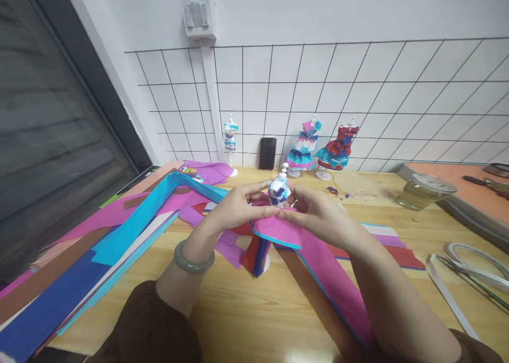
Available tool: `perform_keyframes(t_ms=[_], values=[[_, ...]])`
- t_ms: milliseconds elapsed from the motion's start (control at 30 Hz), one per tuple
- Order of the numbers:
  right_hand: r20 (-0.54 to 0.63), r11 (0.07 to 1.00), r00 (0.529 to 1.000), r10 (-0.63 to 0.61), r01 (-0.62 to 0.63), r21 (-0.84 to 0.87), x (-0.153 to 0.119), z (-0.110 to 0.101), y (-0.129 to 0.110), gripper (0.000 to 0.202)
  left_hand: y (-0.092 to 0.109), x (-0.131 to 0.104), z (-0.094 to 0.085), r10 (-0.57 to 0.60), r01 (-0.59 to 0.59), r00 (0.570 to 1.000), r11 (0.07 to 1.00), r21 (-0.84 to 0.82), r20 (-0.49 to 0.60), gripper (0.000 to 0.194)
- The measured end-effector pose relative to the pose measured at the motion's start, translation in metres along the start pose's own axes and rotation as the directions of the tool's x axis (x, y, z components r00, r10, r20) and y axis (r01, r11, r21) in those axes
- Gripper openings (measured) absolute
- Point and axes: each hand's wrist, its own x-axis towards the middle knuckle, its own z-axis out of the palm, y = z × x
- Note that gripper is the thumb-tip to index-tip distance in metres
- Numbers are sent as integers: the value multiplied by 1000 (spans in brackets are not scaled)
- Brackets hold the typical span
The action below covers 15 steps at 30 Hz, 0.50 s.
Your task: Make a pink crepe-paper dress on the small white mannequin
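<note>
A small white mannequin (279,189) with a blue-patterned bodice stands on the wooden table (246,310) at centre. My left hand (236,206) and my right hand (314,209) both pinch a pink paper strip (278,229) around its waist. The pink strip, edged in cyan, trails down to the lower right (338,289). Red and blue paper (256,251) hangs below as a skirt. A green bangle (193,257) circles my left wrist.
Sheets of pink, cyan and blue paper (119,236) pile at the left. Three dressed mannequins (306,145) and a black phone (268,153) stand by the gridded wall. A glass bowl (423,191) and scissors with white strips (473,273) lie at right.
</note>
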Motion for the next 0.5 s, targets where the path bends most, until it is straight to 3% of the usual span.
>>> perform_keyframes(t_ms=[200,400,500], values=[[-46,995,998,33,-37,-88,0,0,-4,23,6,-3,-4,41,-38,999,954,298,-6,39],[-100,987,995,14,-29,-156,2,3,-1,29,14,-5,-5,197,-82,970,820,567,-145,39],[-109,988,994,20,-36,-153,2,4,0,30,16,-5,-3,243,-104,961,763,638,-135,33]])
